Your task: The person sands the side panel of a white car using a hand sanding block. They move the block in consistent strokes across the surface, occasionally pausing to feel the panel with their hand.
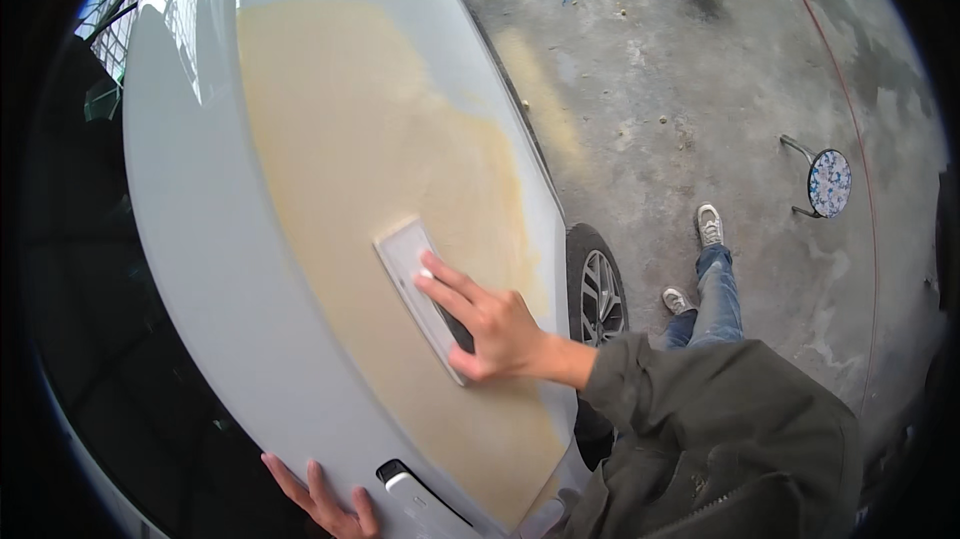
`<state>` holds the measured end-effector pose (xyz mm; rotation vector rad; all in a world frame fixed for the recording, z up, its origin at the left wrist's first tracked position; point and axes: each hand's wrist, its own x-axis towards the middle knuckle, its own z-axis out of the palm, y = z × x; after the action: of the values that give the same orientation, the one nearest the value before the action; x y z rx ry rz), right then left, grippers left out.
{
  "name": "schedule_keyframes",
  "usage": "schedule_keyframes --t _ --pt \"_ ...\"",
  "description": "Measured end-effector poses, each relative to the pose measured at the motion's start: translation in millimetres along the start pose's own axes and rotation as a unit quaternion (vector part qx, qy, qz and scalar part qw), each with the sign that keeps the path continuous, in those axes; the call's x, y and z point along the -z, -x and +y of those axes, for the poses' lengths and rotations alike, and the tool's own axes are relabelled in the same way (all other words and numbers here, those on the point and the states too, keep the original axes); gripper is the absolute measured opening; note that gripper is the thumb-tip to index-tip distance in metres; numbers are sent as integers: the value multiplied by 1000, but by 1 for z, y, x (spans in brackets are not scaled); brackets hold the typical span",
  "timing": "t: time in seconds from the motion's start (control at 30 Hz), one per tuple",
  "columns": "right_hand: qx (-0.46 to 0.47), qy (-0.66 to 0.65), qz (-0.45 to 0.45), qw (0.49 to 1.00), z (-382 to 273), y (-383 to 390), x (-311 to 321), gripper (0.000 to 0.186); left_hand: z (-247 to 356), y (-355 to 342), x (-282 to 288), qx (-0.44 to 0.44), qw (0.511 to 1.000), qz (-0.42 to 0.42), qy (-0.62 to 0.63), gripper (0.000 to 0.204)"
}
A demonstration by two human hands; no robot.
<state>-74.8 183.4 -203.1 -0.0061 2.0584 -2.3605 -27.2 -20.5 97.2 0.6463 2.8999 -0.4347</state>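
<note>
Fingers spread and gripping nothing visible, the left hand (338, 511) rests at seven o'clock on the pale car body (270, 369), left of the door handle (425, 504), probably as a brace. Tan filler (345, 129) coats the panel rightward. Near the clock's centre, a sanding block (418, 297) lies flat on it; the right hand (492, 331) half-closes around its dark grip (458, 333), forward fingers outstretched, likely to spread pressure evenly. The spoked wheel (602, 297) stands at four o'clock.
</note>
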Motion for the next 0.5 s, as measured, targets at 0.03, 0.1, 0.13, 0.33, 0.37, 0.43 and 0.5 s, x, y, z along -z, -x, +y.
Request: schedule_keyframes --t 0.03,0.1,0.13,0.33,0.37,0.43,0.5 --pt "27 17 39 999 16 -29 3 81 0 -3 -1 -11 1000 3 1 63" --pt "60 50 115 990 52 -122 26 77 1 -5 -3 -27 1000 3 2 67" --pt "58 52 157 985 63 -176 54 74 -1 -11 -5 -40 999 6 6 67" --pt "86 47 156 983 76 -141 31 77 -5 -4 -8 -14 1000 1 10 66" --pt "95 33 118 988 61 -87 10 81 -6 1 -9 -5 1000 -2 10 65" --pt "82 19 59 995 31 -20 1 85 -7 5 -12 2 1000 -9 13 64" --pt "30 -17 46 998 44 -38 6 81 -5 7 -12 -3 1000 -2 28 64"
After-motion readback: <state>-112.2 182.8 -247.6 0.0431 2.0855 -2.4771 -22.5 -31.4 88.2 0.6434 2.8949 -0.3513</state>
